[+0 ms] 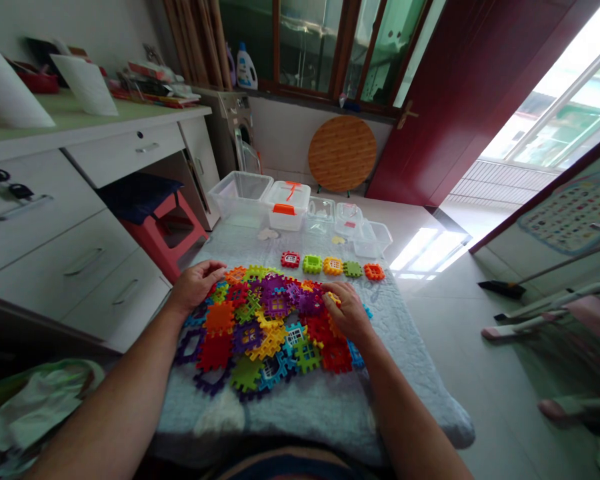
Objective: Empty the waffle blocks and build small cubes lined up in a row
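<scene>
A heap of colourful interlocking plastic tiles [265,327] lies on a pale blue cloth-covered table [325,400] in front of me. My left hand [196,283] rests at the heap's left edge, fingers curled loosely over orange and green tiles. My right hand [347,310] lies on the heap's right side, fingers bent around a small yellow tile [333,297]. Beyond the heap stands a row of single tiles: red [290,259], green [311,264], yellow-orange [333,266], green [353,269], orange [374,271].
Clear plastic bins [240,193] and a lidded box with an orange handle [287,203] stand at the table's far end. A white desk with drawers [80,220] and a red stool [163,227] are on the left. Tiled floor lies to the right.
</scene>
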The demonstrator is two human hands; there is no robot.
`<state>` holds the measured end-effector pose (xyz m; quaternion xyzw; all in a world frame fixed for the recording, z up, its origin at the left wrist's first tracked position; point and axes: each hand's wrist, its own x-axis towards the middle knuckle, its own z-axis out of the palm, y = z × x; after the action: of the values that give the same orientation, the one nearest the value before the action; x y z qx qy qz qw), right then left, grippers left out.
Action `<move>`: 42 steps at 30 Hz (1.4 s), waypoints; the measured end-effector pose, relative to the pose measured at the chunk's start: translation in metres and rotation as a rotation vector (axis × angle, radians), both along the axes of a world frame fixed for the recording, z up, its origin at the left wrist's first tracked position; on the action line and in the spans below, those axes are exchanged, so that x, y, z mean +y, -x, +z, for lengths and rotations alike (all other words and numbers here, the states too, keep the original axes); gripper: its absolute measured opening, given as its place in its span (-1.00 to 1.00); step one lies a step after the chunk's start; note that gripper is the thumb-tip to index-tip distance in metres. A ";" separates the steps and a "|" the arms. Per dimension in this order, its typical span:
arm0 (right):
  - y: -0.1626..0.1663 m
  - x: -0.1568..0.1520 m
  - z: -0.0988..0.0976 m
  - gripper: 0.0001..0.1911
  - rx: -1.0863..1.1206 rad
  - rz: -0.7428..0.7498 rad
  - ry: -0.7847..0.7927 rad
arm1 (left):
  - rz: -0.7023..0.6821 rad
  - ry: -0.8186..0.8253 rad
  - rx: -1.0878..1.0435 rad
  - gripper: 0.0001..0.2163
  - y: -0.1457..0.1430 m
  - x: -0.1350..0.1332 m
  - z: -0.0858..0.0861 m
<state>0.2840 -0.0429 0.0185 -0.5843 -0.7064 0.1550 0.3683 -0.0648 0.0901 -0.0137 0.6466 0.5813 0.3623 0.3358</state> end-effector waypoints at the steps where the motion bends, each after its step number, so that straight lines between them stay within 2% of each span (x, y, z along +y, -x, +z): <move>1: 0.001 0.001 0.001 -0.76 -0.025 0.004 -0.012 | -0.001 0.001 -0.004 -0.55 0.000 0.000 0.000; 4: 0.007 0.002 0.003 -0.66 -0.092 0.044 0.012 | -0.005 0.008 -0.026 -0.55 0.000 0.001 -0.002; 8: 0.016 0.005 0.002 -0.42 -0.176 0.116 0.087 | -0.016 0.012 -0.038 -0.56 0.001 0.001 -0.003; 13: 0.021 0.006 0.000 -0.43 -0.168 0.116 0.079 | -0.027 -0.002 0.012 -0.57 0.001 0.001 -0.001; 16: 0.020 0.005 0.001 -0.46 -0.082 0.106 0.063 | -0.034 -0.013 0.016 -0.56 0.000 0.001 0.000; 19: 0.018 0.004 0.001 -0.58 0.013 0.093 0.077 | -0.036 0.006 -0.067 -0.55 -0.004 -0.002 0.004; 22: 0.016 0.004 -0.002 -0.70 0.063 0.070 0.076 | -0.068 0.105 -0.242 -0.51 -0.009 -0.010 0.012; 27: 0.013 0.008 -0.010 -0.73 0.236 0.033 0.041 | -0.201 0.242 -0.443 -0.52 -0.016 -0.019 0.023; 30: 0.009 0.011 -0.013 -0.71 0.467 -0.007 0.064 | -0.201 0.219 -0.398 -0.50 -0.018 -0.019 0.021; 34: 0.001 0.014 -0.013 -0.69 0.667 -0.074 0.108 | -0.128 0.068 -0.249 -0.53 -0.017 -0.015 0.016; 37: -0.003 0.014 -0.014 -0.72 0.591 -0.106 0.132 | -0.114 0.000 -0.183 -0.54 -0.015 -0.014 0.015; 42: -0.003 0.012 -0.014 -0.80 0.141 -0.142 0.086 | -0.090 0.000 -0.140 -0.49 -0.011 -0.013 0.017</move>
<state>0.2866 -0.0307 0.0044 -0.6357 -0.6282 0.1993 0.4019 -0.0536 0.0772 0.0035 0.6451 0.5267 0.3911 0.3917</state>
